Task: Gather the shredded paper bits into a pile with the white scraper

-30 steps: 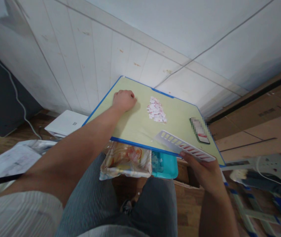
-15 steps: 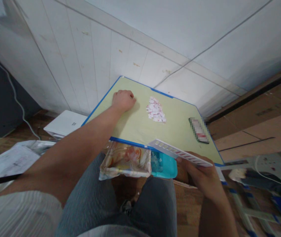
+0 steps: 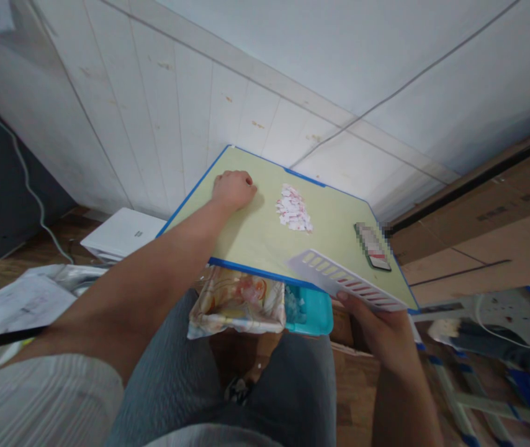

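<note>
My right hand (image 3: 379, 326) grips the near right end of a white slotted plastic tray (image 3: 334, 280). The tray is tilted over the table's front edge, and a row of rectangular openings runs along it. On the left part of the yellow-green tabletop (image 3: 256, 239) rests my left hand (image 3: 234, 190), curled into a loose fist with nothing visible in it. To the right of that fist lies a flat pile of small white paper slips (image 3: 294, 209) with pinkish-red marks. Neither hand touches the pile.
A phone-like item (image 3: 374, 247), partly pixelated, lies at the table's right. Below the front edge are a cloth-lined bin (image 3: 237, 325) and a turquoise container (image 3: 319, 313). A white wall (image 3: 190, 112) stands behind the table; cardboard boxes (image 3: 470, 242) are at right.
The slotted tray has tilted so more of its slotted face shows, and shifted slightly right with my right hand. My left hand stays in place.
</note>
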The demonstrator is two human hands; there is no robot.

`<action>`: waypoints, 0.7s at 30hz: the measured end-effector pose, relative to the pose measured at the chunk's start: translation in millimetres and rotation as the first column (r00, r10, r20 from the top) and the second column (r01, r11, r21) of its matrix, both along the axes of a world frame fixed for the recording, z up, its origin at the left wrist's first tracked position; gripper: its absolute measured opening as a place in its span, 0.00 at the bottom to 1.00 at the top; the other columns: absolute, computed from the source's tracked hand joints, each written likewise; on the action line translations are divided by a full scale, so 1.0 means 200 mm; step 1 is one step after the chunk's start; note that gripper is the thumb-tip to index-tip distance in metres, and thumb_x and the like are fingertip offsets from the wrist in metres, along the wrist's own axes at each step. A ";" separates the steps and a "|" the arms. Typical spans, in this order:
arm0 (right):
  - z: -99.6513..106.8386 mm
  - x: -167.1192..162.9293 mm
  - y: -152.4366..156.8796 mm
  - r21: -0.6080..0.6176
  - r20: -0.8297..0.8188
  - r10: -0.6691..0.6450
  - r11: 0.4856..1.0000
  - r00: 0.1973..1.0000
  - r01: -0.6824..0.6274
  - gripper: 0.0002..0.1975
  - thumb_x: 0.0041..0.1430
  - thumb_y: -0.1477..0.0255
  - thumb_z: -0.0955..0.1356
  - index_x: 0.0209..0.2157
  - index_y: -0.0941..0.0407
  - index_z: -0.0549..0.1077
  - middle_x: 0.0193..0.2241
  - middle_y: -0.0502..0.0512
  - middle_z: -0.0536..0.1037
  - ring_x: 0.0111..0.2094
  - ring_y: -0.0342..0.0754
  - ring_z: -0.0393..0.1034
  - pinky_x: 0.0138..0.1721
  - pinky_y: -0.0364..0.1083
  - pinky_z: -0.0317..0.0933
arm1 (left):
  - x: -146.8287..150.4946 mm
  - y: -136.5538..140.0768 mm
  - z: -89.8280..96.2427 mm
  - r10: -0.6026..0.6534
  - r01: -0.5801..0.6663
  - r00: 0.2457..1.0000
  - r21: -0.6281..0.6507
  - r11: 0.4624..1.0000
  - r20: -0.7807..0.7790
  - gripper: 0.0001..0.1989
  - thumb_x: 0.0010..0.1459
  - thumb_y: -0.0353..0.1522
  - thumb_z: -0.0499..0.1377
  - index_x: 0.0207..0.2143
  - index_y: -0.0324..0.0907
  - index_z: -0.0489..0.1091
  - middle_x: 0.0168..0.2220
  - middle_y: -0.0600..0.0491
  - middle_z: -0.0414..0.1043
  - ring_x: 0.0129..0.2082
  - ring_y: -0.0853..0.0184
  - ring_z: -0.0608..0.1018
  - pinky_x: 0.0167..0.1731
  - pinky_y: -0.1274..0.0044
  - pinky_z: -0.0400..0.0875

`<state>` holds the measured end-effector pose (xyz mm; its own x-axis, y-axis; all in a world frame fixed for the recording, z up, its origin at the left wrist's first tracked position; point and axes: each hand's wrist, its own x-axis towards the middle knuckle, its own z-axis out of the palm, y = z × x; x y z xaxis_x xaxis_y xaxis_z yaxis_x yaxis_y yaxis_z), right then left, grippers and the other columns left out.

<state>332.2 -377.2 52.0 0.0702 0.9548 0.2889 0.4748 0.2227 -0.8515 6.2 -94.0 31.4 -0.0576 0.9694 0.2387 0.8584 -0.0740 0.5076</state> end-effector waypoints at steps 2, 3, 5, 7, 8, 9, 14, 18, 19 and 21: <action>-0.02 0.00 -0.01 0.030 -0.031 -0.071 0.997 0.997 0.072 0.11 0.65 0.62 0.84 0.47 0.50 0.94 0.46 0.59 0.95 0.53 0.67 0.92 0.67 0.66 0.80 | 0.00 0.00 0.00 -0.001 0.001 1.000 0.006 1.000 -0.002 0.21 0.72 0.35 0.62 0.59 0.41 0.90 0.63 0.38 0.88 0.69 0.41 0.81 0.72 0.55 0.71; -0.02 0.00 -0.02 0.036 -0.045 -0.101 0.994 0.994 0.103 0.13 0.65 0.61 0.84 0.48 0.50 0.93 0.48 0.59 0.95 0.56 0.68 0.91 0.69 0.67 0.78 | 0.00 0.00 0.00 0.000 0.000 1.000 0.009 1.000 -0.002 0.21 0.72 0.35 0.62 0.59 0.41 0.90 0.62 0.38 0.88 0.69 0.41 0.81 0.73 0.54 0.71; -0.02 -0.02 -0.05 0.034 -0.071 -0.155 0.987 0.985 0.158 0.16 0.64 0.60 0.84 0.50 0.51 0.93 0.47 0.61 0.95 0.59 0.69 0.90 0.71 0.69 0.77 | 0.00 0.01 0.00 0.002 -0.002 1.000 0.010 1.000 0.005 0.21 0.72 0.36 0.62 0.59 0.41 0.90 0.62 0.38 0.88 0.69 0.40 0.81 0.73 0.54 0.71; -0.02 -0.04 -0.10 0.014 -0.093 -0.205 0.978 0.974 0.207 0.17 0.65 0.58 0.83 0.50 0.52 0.93 0.46 0.62 0.95 0.59 0.70 0.90 0.69 0.68 0.79 | 0.00 0.01 0.00 -0.003 0.003 1.000 0.008 1.000 0.015 0.21 0.71 0.36 0.63 0.59 0.41 0.90 0.62 0.38 0.88 0.70 0.40 0.81 0.74 0.54 0.70; -0.02 -0.05 -0.12 -0.002 -0.103 -0.235 0.972 0.967 0.236 0.17 0.65 0.57 0.83 0.49 0.52 0.93 0.46 0.62 0.95 0.59 0.70 0.90 0.68 0.68 0.80 | 0.00 0.01 0.00 -0.006 0.006 1.000 0.007 1.000 0.020 0.22 0.71 0.36 0.63 0.59 0.41 0.90 0.62 0.37 0.88 0.70 0.40 0.81 0.74 0.54 0.70; -0.03 -0.05 -0.14 -0.018 -0.111 -0.268 0.963 0.957 0.268 0.17 0.64 0.56 0.83 0.48 0.52 0.93 0.47 0.63 0.95 0.59 0.70 0.90 0.67 0.67 0.81 | -0.01 0.01 0.00 -0.009 0.009 1.000 0.008 1.000 0.021 0.22 0.71 0.36 0.63 0.60 0.40 0.90 0.63 0.37 0.88 0.70 0.40 0.81 0.74 0.54 0.70; -0.09 -0.08 -0.14 -0.093 -0.292 -0.387 0.922 0.874 0.377 0.26 0.59 0.51 0.85 0.50 0.55 0.91 0.50 0.66 0.94 0.50 0.70 0.93 0.50 0.63 0.89 | -0.03 0.02 -0.01 -0.004 0.000 0.996 0.040 0.999 0.091 0.20 0.69 0.35 0.65 0.56 0.42 0.91 0.61 0.38 0.89 0.66 0.40 0.85 0.70 0.56 0.75; -0.14 -0.10 -0.06 -0.207 -0.411 -0.398 0.917 0.820 0.342 0.31 0.53 0.46 0.86 0.48 0.54 0.87 0.38 0.63 0.93 0.32 0.68 0.91 0.30 0.58 0.86 | -0.05 0.00 0.01 0.019 -0.035 0.983 0.082 0.996 0.184 0.17 0.71 0.33 0.62 0.53 0.44 0.90 0.61 0.40 0.89 0.65 0.43 0.86 0.66 0.60 0.79; -0.15 -0.11 -0.04 -0.220 -0.420 -0.389 0.920 0.820 0.324 0.31 0.51 0.46 0.86 0.46 0.53 0.87 0.35 0.62 0.93 0.30 0.67 0.91 0.28 0.57 0.84 | -0.05 0.00 0.02 0.022 -0.040 0.978 0.083 0.996 0.207 0.18 0.71 0.32 0.60 0.54 0.44 0.89 0.61 0.40 0.89 0.65 0.45 0.86 0.66 0.61 0.78; -0.14 -0.13 -0.01 -0.227 -0.434 -0.361 0.930 0.825 0.288 0.29 0.47 0.45 0.86 0.41 0.51 0.85 0.32 0.60 0.92 0.28 0.66 0.90 0.27 0.57 0.83 | -0.03 -0.04 0.06 0.003 -0.029 0.970 0.105 0.994 0.243 0.17 0.71 0.32 0.60 0.54 0.44 0.88 0.62 0.41 0.89 0.67 0.46 0.85 0.70 0.61 0.76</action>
<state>306.9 -378.8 23.9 0.4731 0.8810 0.0042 0.0424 -0.0180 -0.9989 0.3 -101.1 42.9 -0.1420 0.9374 0.3181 0.7122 -0.1264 0.6905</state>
